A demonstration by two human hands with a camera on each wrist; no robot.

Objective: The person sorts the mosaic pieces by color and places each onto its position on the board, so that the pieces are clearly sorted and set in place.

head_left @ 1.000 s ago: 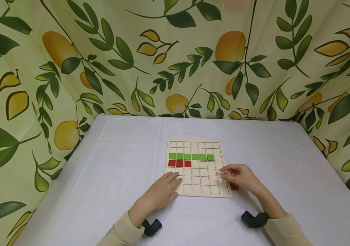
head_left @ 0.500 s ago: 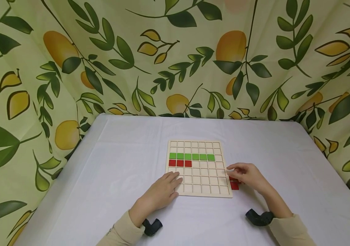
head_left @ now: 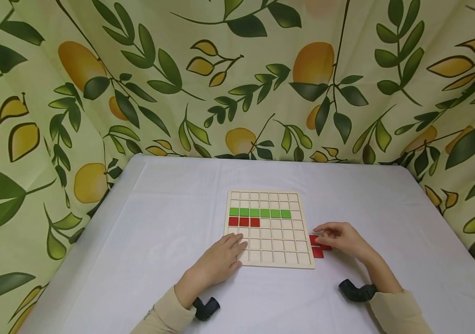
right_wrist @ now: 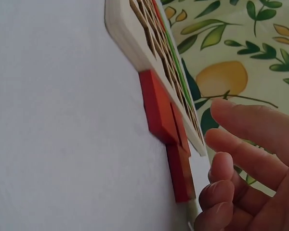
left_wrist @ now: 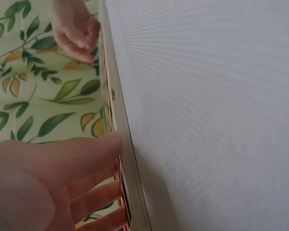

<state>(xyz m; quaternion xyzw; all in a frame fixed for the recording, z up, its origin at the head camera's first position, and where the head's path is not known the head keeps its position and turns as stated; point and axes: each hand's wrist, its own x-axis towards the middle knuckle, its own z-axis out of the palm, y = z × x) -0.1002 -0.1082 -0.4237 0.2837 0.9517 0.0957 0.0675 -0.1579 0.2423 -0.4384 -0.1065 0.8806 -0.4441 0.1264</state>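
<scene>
A pale wooden grid board [head_left: 276,246] lies flat on the table, with a row of green tiles [head_left: 260,213] and three red tiles [head_left: 244,222] set in its cells. My left hand [head_left: 217,260] rests on the board's near left corner, fingers extended over it; in the left wrist view its thumb [left_wrist: 96,151] touches the edge. Loose red tiles [head_left: 317,252] lie against the board's right side, also seen as thick red blocks [right_wrist: 159,106] in the right wrist view. Just above them hovers my right hand [head_left: 343,239], fingers loosely bent, with nothing visible between them.
A white cloth [head_left: 170,208] covers the table. A leaf-and-fruit patterned curtain [head_left: 258,93] stands behind it and at both sides. Black wrist devices [head_left: 206,308] are worn below both hands.
My right hand has moved right, off the board's right edge and over the loose red tiles, showing more of them. The left hand and the tiles in the grid stay as they were.
</scene>
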